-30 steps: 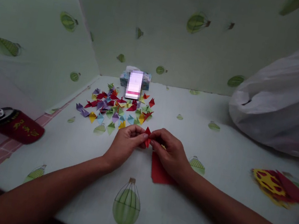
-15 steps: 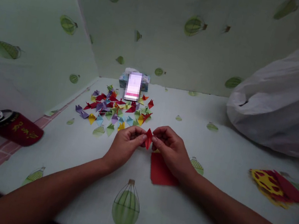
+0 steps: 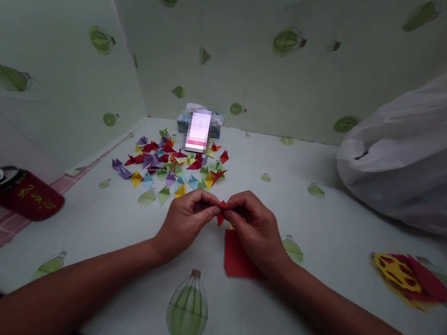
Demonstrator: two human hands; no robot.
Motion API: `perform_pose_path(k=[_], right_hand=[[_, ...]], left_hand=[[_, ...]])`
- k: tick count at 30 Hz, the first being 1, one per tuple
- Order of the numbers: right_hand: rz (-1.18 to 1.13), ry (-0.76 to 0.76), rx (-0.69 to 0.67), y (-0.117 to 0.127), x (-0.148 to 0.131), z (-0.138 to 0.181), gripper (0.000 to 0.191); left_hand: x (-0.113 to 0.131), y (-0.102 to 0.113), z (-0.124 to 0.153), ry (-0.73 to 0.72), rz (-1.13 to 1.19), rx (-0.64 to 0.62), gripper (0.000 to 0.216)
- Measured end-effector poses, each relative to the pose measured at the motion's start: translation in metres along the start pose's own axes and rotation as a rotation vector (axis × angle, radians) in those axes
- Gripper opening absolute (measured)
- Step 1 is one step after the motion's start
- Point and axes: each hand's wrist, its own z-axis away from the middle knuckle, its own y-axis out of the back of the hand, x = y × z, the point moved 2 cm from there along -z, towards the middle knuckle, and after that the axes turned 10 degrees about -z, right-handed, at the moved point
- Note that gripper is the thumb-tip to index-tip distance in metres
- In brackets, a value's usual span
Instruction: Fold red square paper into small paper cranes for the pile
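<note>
A small folded piece of red paper (image 3: 221, 220) is pinched between my two hands, its pointed ends showing above and below the fingertips. My left hand (image 3: 190, 216) grips its left side with thumb and fingers pressed together. From the other side, my right hand (image 3: 254, 226) pinches it in the same way, and both thumb tips nearly meet. Partly hidden under my right hand lies a stack of red square paper (image 3: 241, 258), with a bit of yellow at its top edge. Beyond my left hand spreads a pile of small folded paper cranes (image 3: 173, 165) in many colours.
A lit phone (image 3: 199, 129) leans against a tissue box (image 3: 217, 124) at the back. To the left, a red drink can (image 3: 22, 192) stands near the wall. A white plastic bag (image 3: 417, 147) bulges at the right, with red and yellow cut-outs (image 3: 411, 279) in front.
Both hands have closed in over the red paper, thumbs now nearly touching, so less of it shows. The view has shifted very slightly.
</note>
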Motion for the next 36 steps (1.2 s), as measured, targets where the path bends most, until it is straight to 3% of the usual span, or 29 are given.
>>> perform_pose_path(k=[5, 13, 19, 24, 28, 36], right_hand=[[-0.088, -0.038, 0.011, -0.0008, -0.0015, -0.0022, 0.006], [-0.324, -0.200, 0.038, -0.0043, -0.0010, -0.0019, 0.011], [-0.438, -0.306, 0.023, -0.0065, 0.0004, -0.0019, 0.013], [-0.433, -0.298, 0.073, -0.0052, 0.0027, -0.0026, 0.014], [-0.397, -0.279, 0.093, -0.0033, 0.0040, -0.0026, 0.013], [-0.383, -0.357, 0.036, -0.0029, 0.0048, -0.0019, 0.017]], left_hand=[[0.0007, 0.0004, 0.0002, -0.097, -0.068, 0.046, 0.003], [-0.0038, -0.0017, -0.0022, 0.068, 0.135, -0.001, 0.021], [-0.0036, -0.0008, -0.0037, 0.058, 0.108, -0.015, 0.024], [-0.0039, -0.0028, -0.0027, 0.179, 0.149, -0.128, 0.027], [-0.0053, -0.0059, -0.0014, 0.294, 0.054, -0.260, 0.024], [-0.0034, -0.0049, -0.0031, 0.323, -0.051, -0.333, 0.019]])
